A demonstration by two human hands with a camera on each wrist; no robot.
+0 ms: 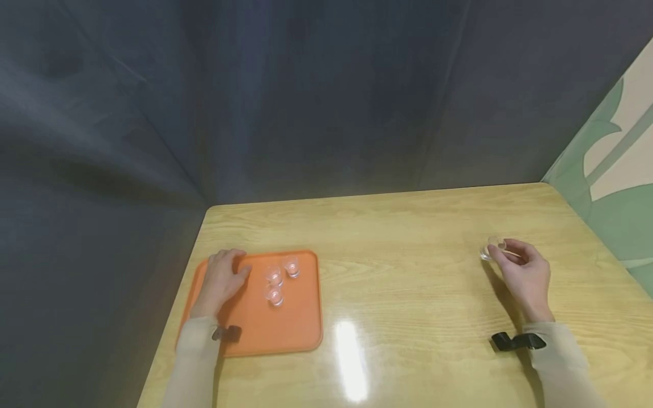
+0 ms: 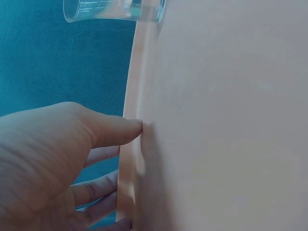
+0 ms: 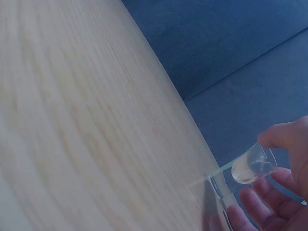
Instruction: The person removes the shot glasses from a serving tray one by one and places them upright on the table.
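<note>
High, wide view from the head; two close ones from the wrists
The head camera looks forward and down from above the near side of the desk (image 1: 403, 277), far enough back to take in both far corners and the dark backdrop (image 1: 326, 102) beyond; the left wrist camera, close in and turned sideways, faces the far rim of the orange tray (image 1: 285, 331) and shares with the head view the left hand (image 1: 218, 283) and a clear glass (image 2: 108, 9); the right wrist camera, also close, faces the desk's far edge aslant and shares with the head view the right hand (image 1: 528, 279) and the small glass (image 3: 250, 166) it pinches
</note>
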